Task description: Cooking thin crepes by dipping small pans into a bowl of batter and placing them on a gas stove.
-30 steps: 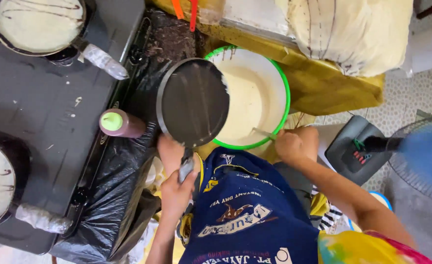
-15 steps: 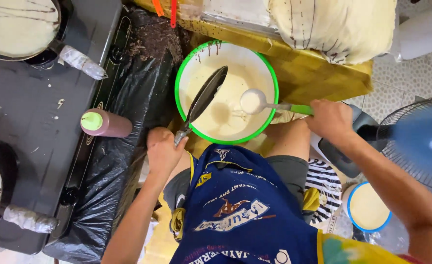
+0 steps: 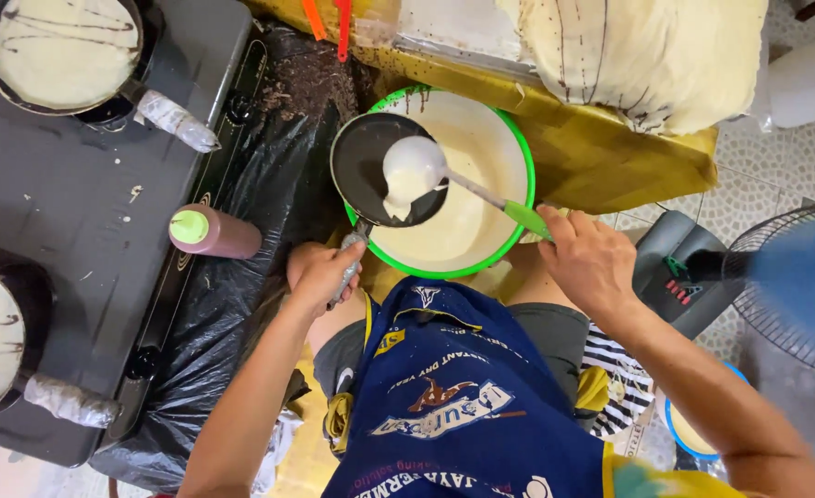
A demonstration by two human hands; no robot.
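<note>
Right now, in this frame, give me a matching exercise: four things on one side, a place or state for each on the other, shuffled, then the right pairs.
Things:
1. small dark pan
2. ladle
3. squeeze bottle
4. fan

Places or states:
A. lying on its side by the stove
B. held by its handle in the left hand, over the green-rimmed bowl
C. on the floor at the right edge
D. held in the right hand, tipping pale batter

Pairs: 1-B, 2-D, 3-A, 4-C

Open stove top [image 3: 103, 184] left of bottle [image 3: 212, 232]; fan [image 3: 785, 286] crowds right; bowl [image 3: 518, 148] blocks fwd.
</note>
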